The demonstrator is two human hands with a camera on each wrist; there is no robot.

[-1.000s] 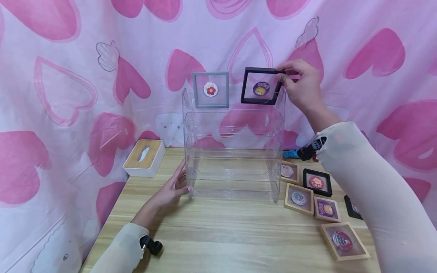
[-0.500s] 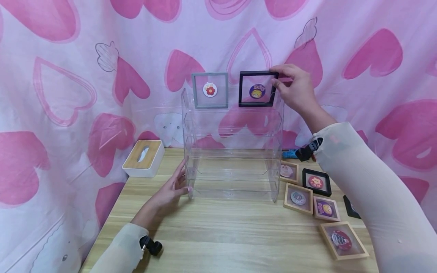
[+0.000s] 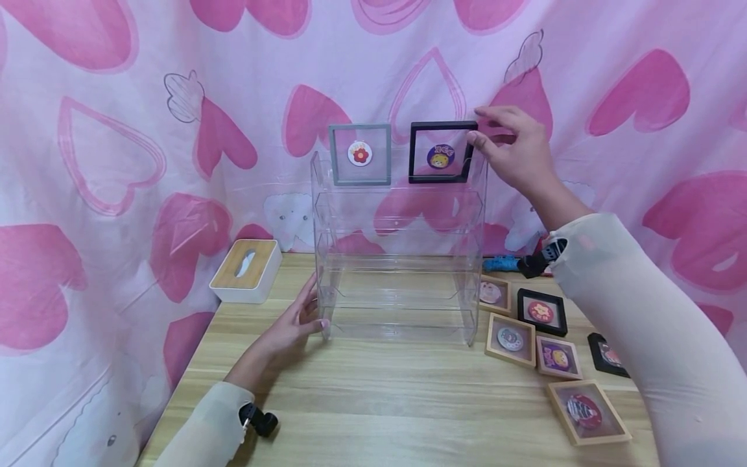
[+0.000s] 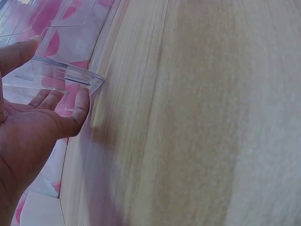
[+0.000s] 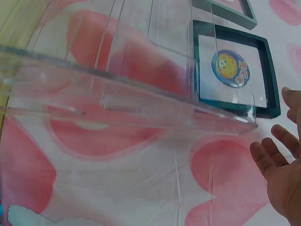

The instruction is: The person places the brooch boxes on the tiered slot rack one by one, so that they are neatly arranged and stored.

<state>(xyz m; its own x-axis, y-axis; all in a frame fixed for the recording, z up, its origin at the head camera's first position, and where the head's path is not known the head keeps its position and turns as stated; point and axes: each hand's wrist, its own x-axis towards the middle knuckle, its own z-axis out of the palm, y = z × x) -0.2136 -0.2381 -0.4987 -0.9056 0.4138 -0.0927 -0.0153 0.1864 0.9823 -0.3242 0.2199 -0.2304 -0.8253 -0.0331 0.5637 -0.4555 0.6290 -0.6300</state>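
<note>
Square black frame (image 3: 440, 155), transparent rack (image 3: 399, 262)

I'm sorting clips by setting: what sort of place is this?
Probably a home display corner indoors: a pink heart-print fabric curtain hangs behind a pale wood-grain table bearing a clear plastic tiered stand.

Tissue box (image 3: 252, 283) near a heart-print curtain (image 3: 350, 71)

The box, white with a wood-toned lid (image 3: 229, 280), sits at the far left of the surface (image 3: 379, 395); white tissue (image 3: 246, 263) shows in its oval opening. The surface has pale, streaked wood grain. Behind it hangs the curtain, pink and white, creased, printed with solid hearts, outlined hearts, winged hearts and pale cartoon faces. A blue object (image 3: 499, 263), too small to identify, lies on the right near the far edge.
</note>
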